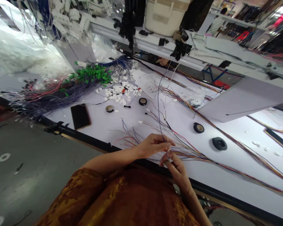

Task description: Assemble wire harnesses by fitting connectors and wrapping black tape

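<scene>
My left hand (155, 146) pinches a few thin wires (159, 110), one dark blue and one pale, which rise from the fingers toward the shelf. Just below it, near the table's front edge, my right hand (175, 163) closes its fingertips on a small white connector (169, 160). The wires run between both hands into that connector. Its exact shape is partly covered by the fingers. Beneath and beside my hands spreads a wire harness (193, 152), its loose coloured ends fanned out to the left and its bundle trailing to the right.
Tape rolls (199, 127) and a black phone (80, 116) lie on the table. White connectors (122, 91), green connectors (94, 74) and purple wires (61, 100) are heaped at the left. A shelf holds a cream bucket (166, 15). Another person's hand (163, 61) shows behind it.
</scene>
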A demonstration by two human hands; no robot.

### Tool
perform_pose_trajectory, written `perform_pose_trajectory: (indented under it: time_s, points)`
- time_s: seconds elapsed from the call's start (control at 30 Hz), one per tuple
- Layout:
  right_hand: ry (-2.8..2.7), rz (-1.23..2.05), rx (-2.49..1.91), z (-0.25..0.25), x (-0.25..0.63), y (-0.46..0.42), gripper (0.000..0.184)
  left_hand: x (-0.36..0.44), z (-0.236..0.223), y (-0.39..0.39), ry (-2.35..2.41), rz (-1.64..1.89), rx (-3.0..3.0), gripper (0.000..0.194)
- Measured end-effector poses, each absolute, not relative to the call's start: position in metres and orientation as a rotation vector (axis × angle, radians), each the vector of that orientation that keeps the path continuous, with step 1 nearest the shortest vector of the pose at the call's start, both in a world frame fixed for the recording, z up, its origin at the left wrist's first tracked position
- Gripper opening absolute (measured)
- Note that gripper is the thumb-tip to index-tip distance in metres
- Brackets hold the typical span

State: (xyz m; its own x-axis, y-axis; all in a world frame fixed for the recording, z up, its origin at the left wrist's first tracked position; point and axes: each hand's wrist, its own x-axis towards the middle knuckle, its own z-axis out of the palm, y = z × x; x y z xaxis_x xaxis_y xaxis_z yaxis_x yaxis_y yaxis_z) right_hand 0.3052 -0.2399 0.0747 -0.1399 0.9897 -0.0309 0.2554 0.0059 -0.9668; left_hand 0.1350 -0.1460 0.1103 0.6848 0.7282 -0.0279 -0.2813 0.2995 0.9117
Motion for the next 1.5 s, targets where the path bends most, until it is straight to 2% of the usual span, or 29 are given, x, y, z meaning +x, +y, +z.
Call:
perform_pose_trajectory:
  time_s: [0.23,0.33,0.47,0.57,0.8,0.9,1.1,1.27,1.33,1.4,1.5]
  points:
    - [-1.513,1.216,-1.293,0.072,0.306,-0.243,0.029,0.120,0.118,-0.158,0.480,0.835,1.302,0.036]
    - [-1.425,1.197,-1.295,0.067,0.306,-0.243,0.031,0.120,0.110,-0.158,0.522,0.816,1.049,0.031]
    - [-1.359,1.224,-1.254,0.066,0.300,-0.240,0.023,0.127,0.104,-0.154,0.457,0.802,0.773,0.035]
    - [-1.365,1.198,-1.277,0.065,0.299,-0.236,0.025,0.125,0.111,-0.145,0.468,0.853,0.717,0.038]
    - [-1.510,0.856,-1.612,0.055,0.370,-0.233,0.036,0.072,0.123,-0.058,0.716,1.371,0.590,0.023]
    - [-1.536,0.695,-1.771,0.052,0.413,-0.229,0.033,0.047,0.112,-0.020,0.798,1.481,0.572,0.020]
    - [-1.624,0.528,-1.937,0.055,0.467,-0.203,0.034,0.037,0.085,0.004,0.869,1.379,0.716,0.021]
    - [-1.817,0.341,-2.089,0.065,0.501,-0.154,0.027,0.042,0.062,0.006,0.918,1.289,0.832,0.026]
    - [-1.919,0.172,-2.186,0.074,0.488,-0.129,0.028,0.048,0.053,0.006,0.955,1.279,0.869,0.026]
    - [-1.967,0.044,-2.032,0.084,0.449,-0.102,0.043,0.058,0.047,0.004,0.993,1.281,0.931,0.024]
    - [-1.932,0.376,-1.498,0.088,0.355,-0.058,0.039,0.080,0.048,-0.002,0.999,1.312,1.075,0.020]
